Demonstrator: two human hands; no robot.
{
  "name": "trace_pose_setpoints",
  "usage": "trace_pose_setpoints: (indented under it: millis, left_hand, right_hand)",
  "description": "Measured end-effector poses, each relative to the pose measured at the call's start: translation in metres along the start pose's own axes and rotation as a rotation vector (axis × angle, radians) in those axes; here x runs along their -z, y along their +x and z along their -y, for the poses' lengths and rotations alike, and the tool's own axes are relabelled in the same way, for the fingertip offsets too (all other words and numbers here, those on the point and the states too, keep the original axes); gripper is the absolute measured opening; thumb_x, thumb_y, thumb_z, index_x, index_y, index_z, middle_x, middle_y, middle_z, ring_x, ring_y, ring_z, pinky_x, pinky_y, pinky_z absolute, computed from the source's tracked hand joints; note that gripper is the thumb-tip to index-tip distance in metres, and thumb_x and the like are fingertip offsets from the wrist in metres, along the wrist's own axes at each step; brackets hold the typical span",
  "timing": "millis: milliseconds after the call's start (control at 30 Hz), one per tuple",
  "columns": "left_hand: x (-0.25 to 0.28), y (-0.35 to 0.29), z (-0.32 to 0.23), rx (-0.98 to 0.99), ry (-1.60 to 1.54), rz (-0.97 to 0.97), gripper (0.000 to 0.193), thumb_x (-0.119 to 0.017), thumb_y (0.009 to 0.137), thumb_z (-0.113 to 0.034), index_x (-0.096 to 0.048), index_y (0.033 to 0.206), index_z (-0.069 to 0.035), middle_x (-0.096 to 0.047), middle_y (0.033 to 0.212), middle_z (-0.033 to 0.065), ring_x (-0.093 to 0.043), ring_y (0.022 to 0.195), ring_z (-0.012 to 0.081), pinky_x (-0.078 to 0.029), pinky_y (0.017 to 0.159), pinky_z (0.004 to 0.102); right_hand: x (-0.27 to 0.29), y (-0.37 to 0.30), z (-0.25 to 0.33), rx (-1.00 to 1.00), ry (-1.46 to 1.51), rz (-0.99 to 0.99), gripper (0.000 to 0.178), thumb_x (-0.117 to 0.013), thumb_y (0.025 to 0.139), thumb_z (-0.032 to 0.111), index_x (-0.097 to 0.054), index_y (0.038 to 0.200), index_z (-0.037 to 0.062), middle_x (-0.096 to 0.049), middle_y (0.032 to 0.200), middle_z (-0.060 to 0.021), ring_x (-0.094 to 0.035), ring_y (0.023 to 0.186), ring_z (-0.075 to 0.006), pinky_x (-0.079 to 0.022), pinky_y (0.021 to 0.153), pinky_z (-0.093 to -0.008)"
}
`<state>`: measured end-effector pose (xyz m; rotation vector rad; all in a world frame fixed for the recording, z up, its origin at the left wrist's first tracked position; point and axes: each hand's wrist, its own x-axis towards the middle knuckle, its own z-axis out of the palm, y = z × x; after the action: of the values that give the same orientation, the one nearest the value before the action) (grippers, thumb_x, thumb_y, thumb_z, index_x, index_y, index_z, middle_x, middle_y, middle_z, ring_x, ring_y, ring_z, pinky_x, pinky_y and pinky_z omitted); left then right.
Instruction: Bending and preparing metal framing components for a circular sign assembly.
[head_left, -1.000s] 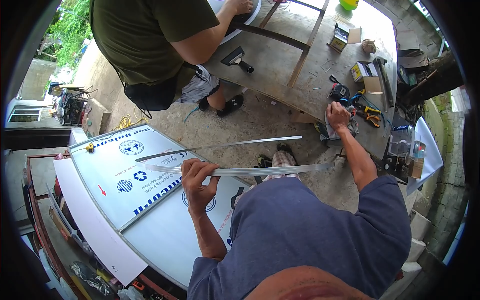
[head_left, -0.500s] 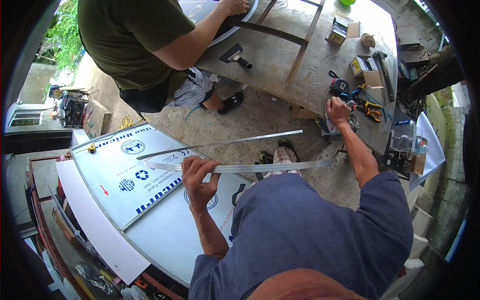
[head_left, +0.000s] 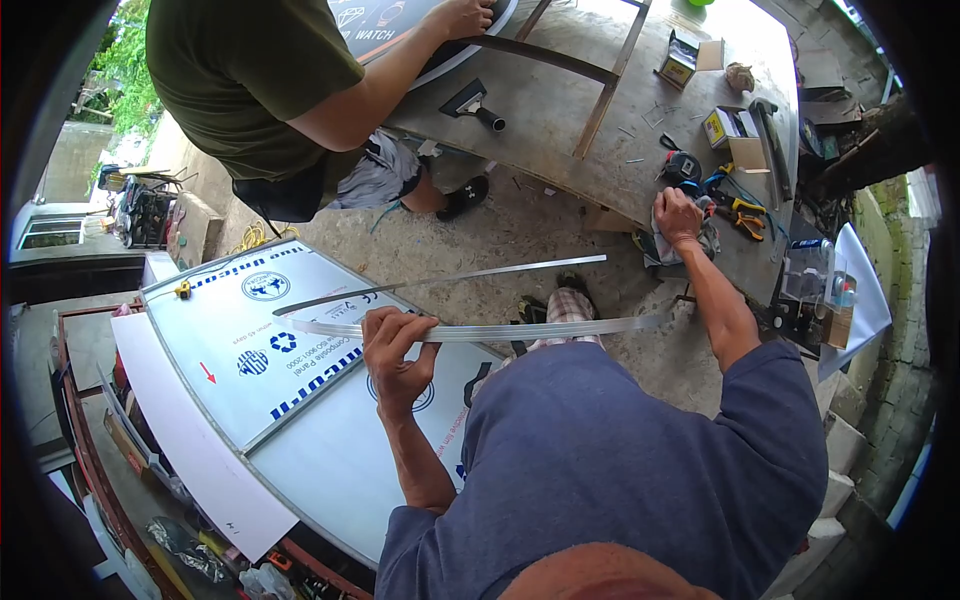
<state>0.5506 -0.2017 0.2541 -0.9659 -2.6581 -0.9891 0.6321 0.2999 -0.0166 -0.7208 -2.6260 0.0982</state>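
Note:
My left hand (head_left: 398,352) is closed around a long, thin metal strip (head_left: 540,331), fingers over the top and thumb below. The strip runs crosswise in front of my body, and a second narrow length (head_left: 500,270) slants up to the right from near its left end. Whether the two lengths are one bent piece I cannot tell. At the near right corner of the worktable, my right hand (head_left: 679,217) has its fingers curled down on a bunched grey cloth (head_left: 703,240). The fingertips are partly hidden. Just beyond lie a tape measure (head_left: 682,168) and yellow-black pliers (head_left: 746,218).
A co-worker in a dark green shirt (head_left: 250,90) leans over a round sign (head_left: 400,25). The worktable (head_left: 560,120) also carries a black scraper (head_left: 473,105), a metal frame (head_left: 598,115), small boxes (head_left: 679,62) and scattered nails. A large film-covered panel (head_left: 330,440) lies at left.
The co-worker has shifted slightly left, and the round sign has turned or become more exposed. My hands, the metal strip and the cloth stay almost in place.

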Motion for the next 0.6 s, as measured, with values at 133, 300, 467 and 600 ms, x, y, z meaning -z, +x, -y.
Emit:
trace_pose_setpoints:
  millis: [133,300,467,600]
  left_hand:
    - [-0.0003,0.0014,-0.0018,0.003,0.001,0.004,0.033,-0.082,0.060,0.003,-0.076,0.089,-0.010,-0.067,0.084,0.0016,-0.059,0.093,0.0248,-0.046,0.084,0.0385]
    - [-0.0010,0.0011,-0.0019,-0.002,0.003,0.003,0.033,-0.082,0.059,0.003,-0.076,0.089,-0.010,-0.067,0.084,0.0015,-0.058,0.092,0.0247,-0.046,0.084,0.0383]
    - [-0.0002,0.0005,-0.0018,-0.004,0.002,0.002,0.033,-0.082,0.059,0.004,-0.076,0.089,-0.010,-0.067,0.084,0.0015,-0.058,0.092,0.0245,-0.046,0.084,0.0381]
    - [-0.0008,0.0000,-0.0014,-0.004,-0.002,-0.003,0.034,-0.081,0.059,0.004,-0.076,0.089,-0.010,-0.067,0.084,0.0014,-0.058,0.092,0.0244,-0.046,0.084,0.0379]
  right_hand:
    - [0.0002,0.0005,0.0006,-0.011,0.006,0.006,0.019,-0.063,0.090,0.028,-0.059,0.080,0.0117,-0.064,0.079,-0.0092,-0.068,0.071,-0.0332,-0.052,0.061,-0.0490]
    - [0.0013,0.0010,0.0011,-0.008,0.016,0.005,0.019,-0.063,0.090,0.028,-0.059,0.080,0.0116,-0.064,0.079,-0.0092,-0.068,0.071,-0.0330,-0.052,0.061,-0.0494]
    - [0.0017,0.0004,0.0018,-0.005,0.009,-0.003,0.019,-0.063,0.090,0.027,-0.059,0.080,0.0117,-0.064,0.078,-0.0093,-0.068,0.071,-0.0330,-0.052,0.061,-0.0492]
    - [0.0012,0.0007,0.0015,-0.004,0.011,-0.006,0.019,-0.062,0.090,0.027,-0.058,0.080,0.0117,-0.064,0.078,-0.0094,-0.068,0.071,-0.0332,-0.052,0.061,-0.0495]
